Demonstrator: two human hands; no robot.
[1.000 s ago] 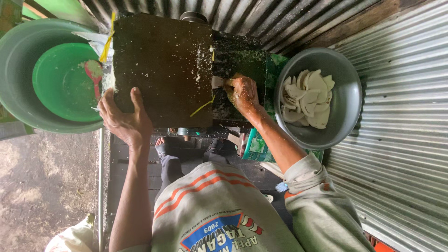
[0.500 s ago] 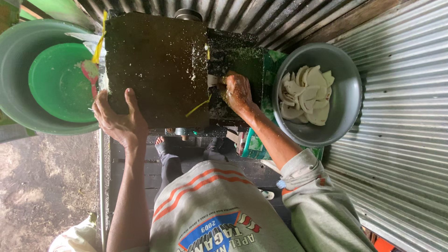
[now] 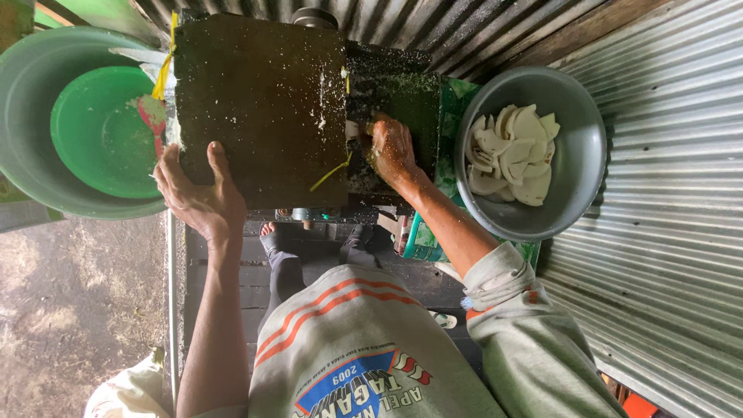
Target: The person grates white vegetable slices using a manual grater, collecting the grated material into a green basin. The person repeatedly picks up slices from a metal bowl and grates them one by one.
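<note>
1. The left hand (image 3: 197, 193), left of centre in the frame, lies spread open and flat against the near edge of the dark box-shaped grating machine (image 3: 259, 108), gripping nothing.
2. The right hand (image 3: 391, 147), at centre, is cupped with its fingers curled, pressing a white coconut piece (image 3: 354, 129) down into the machine's feed slot.
3. More white coconut pieces (image 3: 515, 155) are piled in the grey metal bowl (image 3: 580, 178) at right, just beside the machine.
4. A small green basin (image 3: 101, 131) sits inside a larger grey-green tub (image 3: 31, 93) at upper left, by the machine's outlet.
5. Done well, I judge, this calls for steady downward pressure, fingertips kept above the slot, and the open hand bracing the housing.
</note>
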